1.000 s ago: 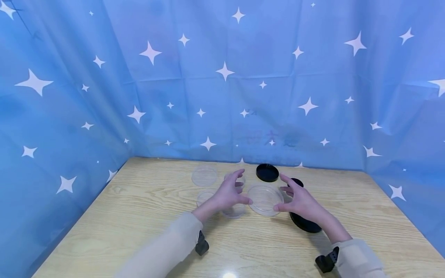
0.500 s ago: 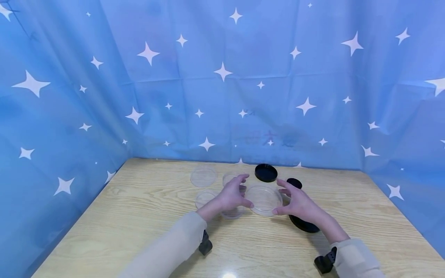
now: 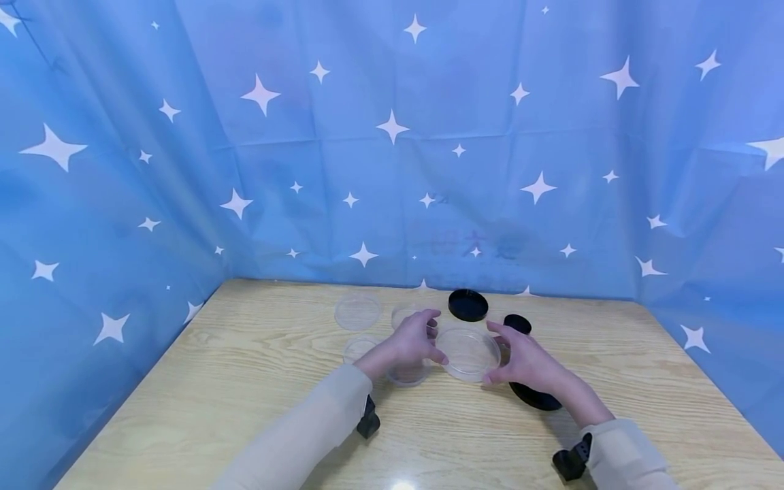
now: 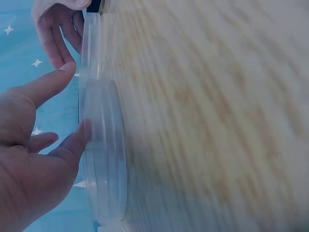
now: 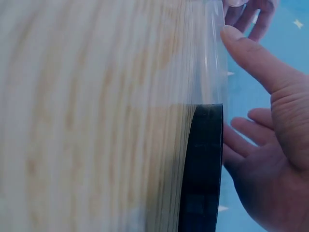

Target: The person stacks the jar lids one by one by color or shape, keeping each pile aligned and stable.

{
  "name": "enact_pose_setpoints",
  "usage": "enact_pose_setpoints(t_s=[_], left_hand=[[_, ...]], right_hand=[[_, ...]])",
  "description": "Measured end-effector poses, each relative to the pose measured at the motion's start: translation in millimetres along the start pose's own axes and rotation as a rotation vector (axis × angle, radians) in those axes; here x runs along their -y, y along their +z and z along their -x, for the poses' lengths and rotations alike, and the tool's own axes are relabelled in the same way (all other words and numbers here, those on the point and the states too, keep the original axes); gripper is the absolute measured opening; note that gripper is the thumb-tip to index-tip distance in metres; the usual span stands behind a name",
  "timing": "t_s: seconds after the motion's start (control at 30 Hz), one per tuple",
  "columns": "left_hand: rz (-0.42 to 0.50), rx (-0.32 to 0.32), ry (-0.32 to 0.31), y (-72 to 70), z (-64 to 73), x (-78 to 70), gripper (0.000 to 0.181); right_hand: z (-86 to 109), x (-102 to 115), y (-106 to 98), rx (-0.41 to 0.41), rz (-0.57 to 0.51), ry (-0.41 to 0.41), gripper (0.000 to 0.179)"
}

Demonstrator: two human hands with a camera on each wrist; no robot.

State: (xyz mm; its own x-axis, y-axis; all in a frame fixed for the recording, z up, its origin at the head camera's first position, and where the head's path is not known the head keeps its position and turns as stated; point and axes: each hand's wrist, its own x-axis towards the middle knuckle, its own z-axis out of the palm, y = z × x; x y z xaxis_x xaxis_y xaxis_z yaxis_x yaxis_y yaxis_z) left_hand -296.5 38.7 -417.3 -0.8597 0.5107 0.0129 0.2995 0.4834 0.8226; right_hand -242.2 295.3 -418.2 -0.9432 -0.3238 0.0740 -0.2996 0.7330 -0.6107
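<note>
A large clear, shallow round dish point(image 3: 468, 357) lies flat on the wooden table between my two hands. My left hand point(image 3: 416, 340) is at its left side, thumb tip by the rim and fingers spread loosely toward the back. My right hand point(image 3: 528, 357) is on its right, thumb and index finger spread along the rim. In the right wrist view the thumb tip overlaps the edge of the clear dish point(image 5: 211, 58). A smaller clear dish point(image 3: 409, 374) sits under my left wrist. A black round dish point(image 3: 534, 396) is partly hidden below my right hand.
More clear dishes lie to the left, including a back-left dish point(image 3: 357, 313) and one near the left wrist point(image 3: 356, 347). A black dish point(image 3: 468, 306) and a smaller black one point(image 3: 518, 322) stand behind. A blue star-patterned curtain point(image 3: 392, 170) borders the table point(image 3: 245, 381).
My left hand has moved slightly right and toward me, nearer the large clear dish. That dish has shifted a little to the right. My right hand has drawn slightly nearer its rim.
</note>
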Motion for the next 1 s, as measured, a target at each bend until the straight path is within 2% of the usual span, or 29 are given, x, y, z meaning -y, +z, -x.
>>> enact_pose_setpoints(t_s=[0.27,0.47,1.0], left_hand=[[-0.036,0.032,-0.009,-1.9,-2.1,-3.2,0.087],[-0.062,0.064,-0.019,-2.5,-2.9,-5.4,0.084],[-0.114,0.127,-0.019,-2.1,-8.9,-2.2,0.084]], right_hand=[[0.1,1.1,0.3,0.005,0.029,-0.010,0.104],[0.1,0.4,-0.8,0.019,0.034,0.015,0.103],[0.0,-7.1,-2.2,0.036,0.022,0.048,0.101]])
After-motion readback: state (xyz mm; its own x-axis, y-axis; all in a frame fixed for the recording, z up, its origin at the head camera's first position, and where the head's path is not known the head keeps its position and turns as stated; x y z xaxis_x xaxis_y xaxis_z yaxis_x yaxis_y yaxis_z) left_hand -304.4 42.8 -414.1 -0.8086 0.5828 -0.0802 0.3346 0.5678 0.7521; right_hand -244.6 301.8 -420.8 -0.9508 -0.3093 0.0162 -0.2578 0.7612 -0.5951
